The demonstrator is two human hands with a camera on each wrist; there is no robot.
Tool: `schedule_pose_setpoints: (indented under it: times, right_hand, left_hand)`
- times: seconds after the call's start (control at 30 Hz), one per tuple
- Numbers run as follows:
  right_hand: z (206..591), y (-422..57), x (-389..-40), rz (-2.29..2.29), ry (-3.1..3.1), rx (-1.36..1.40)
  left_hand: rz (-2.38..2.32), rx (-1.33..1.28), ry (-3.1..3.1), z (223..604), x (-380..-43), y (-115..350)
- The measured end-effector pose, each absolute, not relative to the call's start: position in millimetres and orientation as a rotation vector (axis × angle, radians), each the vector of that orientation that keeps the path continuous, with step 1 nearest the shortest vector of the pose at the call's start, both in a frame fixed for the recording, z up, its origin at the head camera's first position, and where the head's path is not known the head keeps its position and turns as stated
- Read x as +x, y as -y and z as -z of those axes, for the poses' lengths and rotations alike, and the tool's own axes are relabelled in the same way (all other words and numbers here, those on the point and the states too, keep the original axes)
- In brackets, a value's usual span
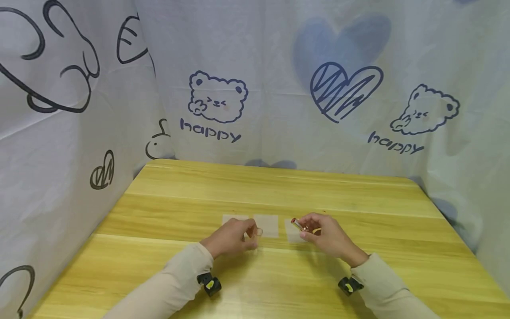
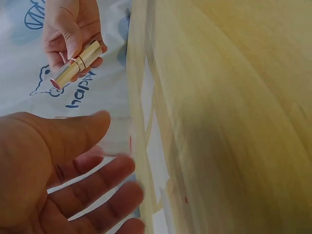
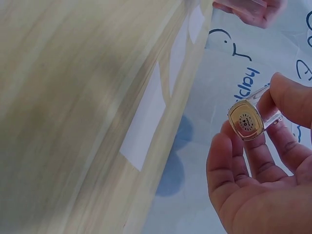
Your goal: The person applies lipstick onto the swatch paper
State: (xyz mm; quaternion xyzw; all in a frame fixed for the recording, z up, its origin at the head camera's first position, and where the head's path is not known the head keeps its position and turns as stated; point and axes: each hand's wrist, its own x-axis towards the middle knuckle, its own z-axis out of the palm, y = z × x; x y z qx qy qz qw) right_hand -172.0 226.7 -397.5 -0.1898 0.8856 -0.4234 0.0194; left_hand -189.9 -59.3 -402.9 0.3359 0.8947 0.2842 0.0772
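My right hand (image 1: pixel 328 235) grips a lipstick (image 2: pixel 76 65) between thumb and fingers. It has a shiny gold-and-silver tube and a dark red end, which points up and to the left in the head view. In the right wrist view the gold base of the tube (image 3: pixel 239 113) faces the camera, with a round printed label on it. My left hand (image 1: pixel 233 238) pinches a clear see-through cap (image 1: pixel 259 231) between thumb and fingertips; its outline is faint in the left wrist view. Both hands are raised over the table, apart from each other.
Three white paper squares lie in a row on the wood-grain table (image 1: pixel 179 204): a left one (image 1: pixel 235 217), a middle one (image 1: pixel 267 225) and a right one (image 1: pixel 292 235). White curtains (image 1: pixel 275 53) with drawn bears and hearts surround the table's far and side edges.
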Motion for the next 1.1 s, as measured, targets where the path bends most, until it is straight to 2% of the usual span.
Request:
schedule_pose_setpoints:
  times: [0.43, 1.1]
  right_hand:
    - [398.2, -226.7, -171.2, 1.304, -2.751, -0.605]
    - [399.5, -224.6, -169.9, 1.299, -2.740, -0.585]
  left_hand:
    - [-0.760, 1.033, -2.680, 407.3, -187.8, 58.7]
    - [-0.664, 0.900, -2.648, 408.6, -183.7, 60.3]
